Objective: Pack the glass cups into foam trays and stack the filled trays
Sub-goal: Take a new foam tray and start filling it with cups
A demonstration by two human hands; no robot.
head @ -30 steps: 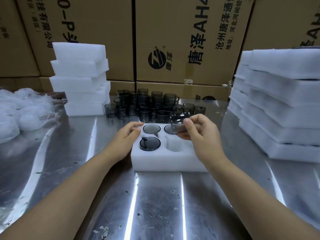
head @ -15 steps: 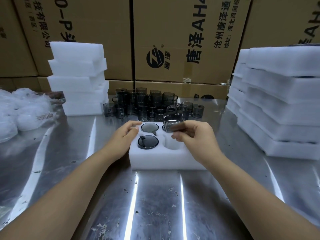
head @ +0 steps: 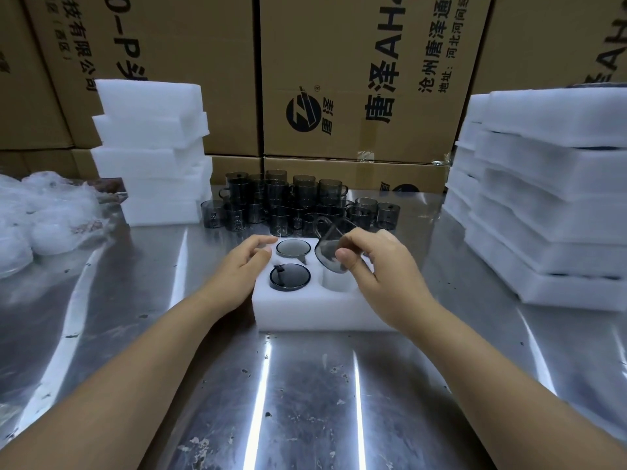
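Hanging tilted over the empty pocket (head: 337,283) of the foam tray (head: 322,313), the glass cup (head: 330,247), pinched in the right hand's (head: 383,266) grip, could snag the foam rim and slip, while the left hand (head: 237,266) rests loose-fingered on the tray.

Dim, soft frame; overhead glare streaks the steel table (head: 305,401), edges seemingly bowed.

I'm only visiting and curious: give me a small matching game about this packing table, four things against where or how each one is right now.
Things:
1 tilted cup
2 near-left cup
3 near-right pocket
4 left hand

States:
A empty
B resting on the foam tray
C in the grip of the right hand
D sunk into a pocket

Pairs: 1-C, 2-D, 3-A, 4-B
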